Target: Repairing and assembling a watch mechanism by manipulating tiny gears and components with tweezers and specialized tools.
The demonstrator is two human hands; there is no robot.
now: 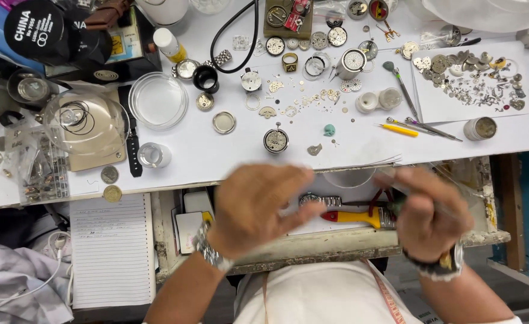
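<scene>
My left hand [257, 207] hovers blurred over the open drawer below the bench edge, fingers spread and curved, thumb pointing right, with nothing visible in it. Its wrist wears a steel watch. My right hand [431, 211], also blurred, is closed around what looks like a thin dark tool [396, 204] at its thumb side. Between the hands lie a steel watch with a metal band [318, 200] and yellow-and-red-handled pliers [353, 217]. A round watch movement [275, 140] sits on the white bench sheet just above the left hand.
The bench holds several loose movements and gears, a teal putty lump [329, 129], a yellow-handled tool [399, 130], tweezers [434, 129], a paper sheet of small parts [438, 105], a clear dish [157, 100], a black loupe [205, 78] and a lined notepad [111, 249].
</scene>
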